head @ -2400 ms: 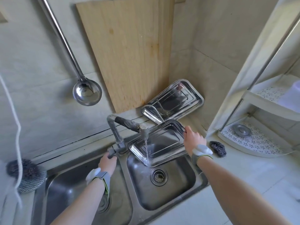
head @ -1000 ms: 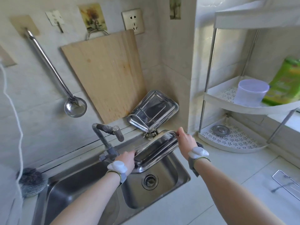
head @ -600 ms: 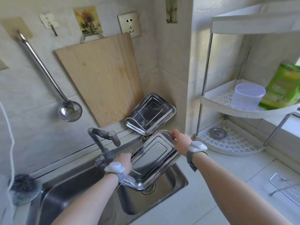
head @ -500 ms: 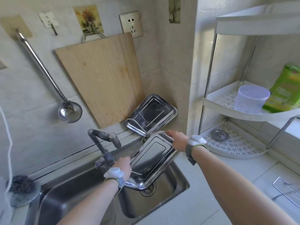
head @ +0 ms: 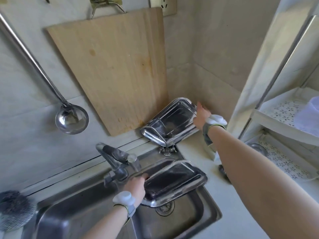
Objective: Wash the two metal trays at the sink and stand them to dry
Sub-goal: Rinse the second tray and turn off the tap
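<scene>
**Two trays, one hand on each**

Near tray (head: 174, 183) hangs tilted over the right basin of the sink (head: 207, 211), at 3 o'clock of the faucet (head: 119, 161). Left hand (head: 135, 187) grips its left rim, fingers (head: 142, 178) curled over the edge. Leaning tray (head: 170, 123) stands at 12 o'clock on the desk (head: 195, 152), propped in the wall corner beside the cutting board (head: 112, 66). Right hand (head: 201, 118) meets its right rim; its fingers are hidden, so I cannot tell the grip.

We lose the fingers of the right hand (head: 201, 118) behind the leaning tray (head: 170, 123); lower centre, the held tray (head: 174, 183) blurs.
</scene>
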